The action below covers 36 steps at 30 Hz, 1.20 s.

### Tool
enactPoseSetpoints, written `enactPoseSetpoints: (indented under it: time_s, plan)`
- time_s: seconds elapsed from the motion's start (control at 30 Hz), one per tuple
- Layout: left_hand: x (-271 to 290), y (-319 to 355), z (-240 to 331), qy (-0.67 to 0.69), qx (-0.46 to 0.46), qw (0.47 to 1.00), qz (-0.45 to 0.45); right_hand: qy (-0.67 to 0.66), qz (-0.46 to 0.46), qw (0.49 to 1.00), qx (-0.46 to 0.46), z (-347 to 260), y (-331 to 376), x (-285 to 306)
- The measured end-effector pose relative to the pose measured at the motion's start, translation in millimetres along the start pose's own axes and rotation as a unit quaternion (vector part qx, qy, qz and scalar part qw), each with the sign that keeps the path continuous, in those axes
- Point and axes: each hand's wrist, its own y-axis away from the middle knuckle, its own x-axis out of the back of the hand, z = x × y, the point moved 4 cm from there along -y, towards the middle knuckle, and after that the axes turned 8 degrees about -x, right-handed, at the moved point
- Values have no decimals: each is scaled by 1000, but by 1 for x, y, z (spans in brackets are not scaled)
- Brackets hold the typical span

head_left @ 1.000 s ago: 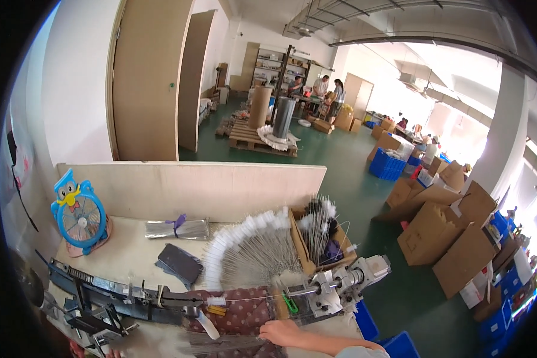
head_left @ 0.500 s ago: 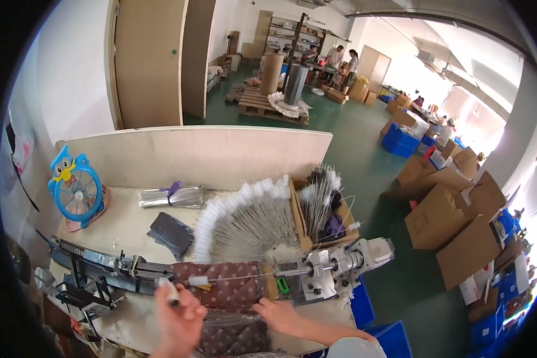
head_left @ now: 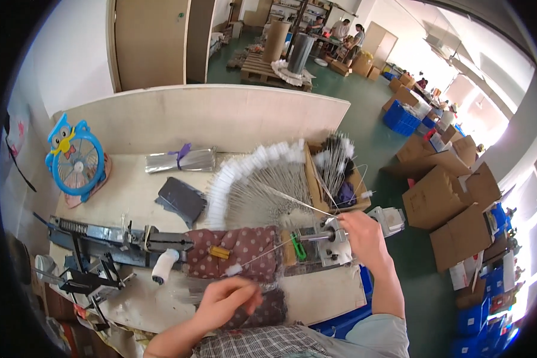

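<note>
My right hand point(head_left: 364, 235) pinches the thin stem of a wire brush point(head_left: 298, 201) beside a small grey metal machine point(head_left: 331, 244) at the table's right end. A second wire with a white fluffy tip point(head_left: 232, 269) lies slanted across a maroon polka-dot cloth point(head_left: 238, 250) toward that machine. My left hand point(head_left: 227, 301) hovers blurred just below that tip, fingers curled; nothing in it shows clearly. A fan of white-tipped wire brushes point(head_left: 250, 185) is spread on the table behind.
A cardboard box point(head_left: 313, 185) of upright brushes stands at the right. A long blue metal device point(head_left: 110, 238), a white roll point(head_left: 164, 265), a dark pouch point(head_left: 182, 200), a tied silver bundle point(head_left: 182, 160) and a blue owl-shaped fan point(head_left: 74, 158) lie to the left. People work among cartons far behind.
My left hand has come away from the long device at the left and dropped to the lower middle. My right hand has risen to the small machine and taken a wire.
</note>
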Motion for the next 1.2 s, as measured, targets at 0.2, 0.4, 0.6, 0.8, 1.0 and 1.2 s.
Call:
enactPoseSetpoints:
  time_s: [0.2,0.4,0.6,0.8,1.0,1.2]
  plan:
    - [-34,-104,-14,-526,-298,792,82,-117,-76,990,14,13,-3,-66]
    - [-30,-130,-29,-665,-253,702,39,-81,-17,996,14,9,-9,-85]
    - [-2,-137,-34,-775,-212,593,47,-89,-233,968,14,1,-17,-97]
    - [23,-17,-8,-625,-321,707,80,-89,-118,989,21,3,-34,-99]
    - [28,-44,-29,-111,8,979,169,-77,-106,990,48,2,-34,-104]
    - [11,-117,-49,308,-11,951,42,5,-196,981,-9,14,-28,-120]
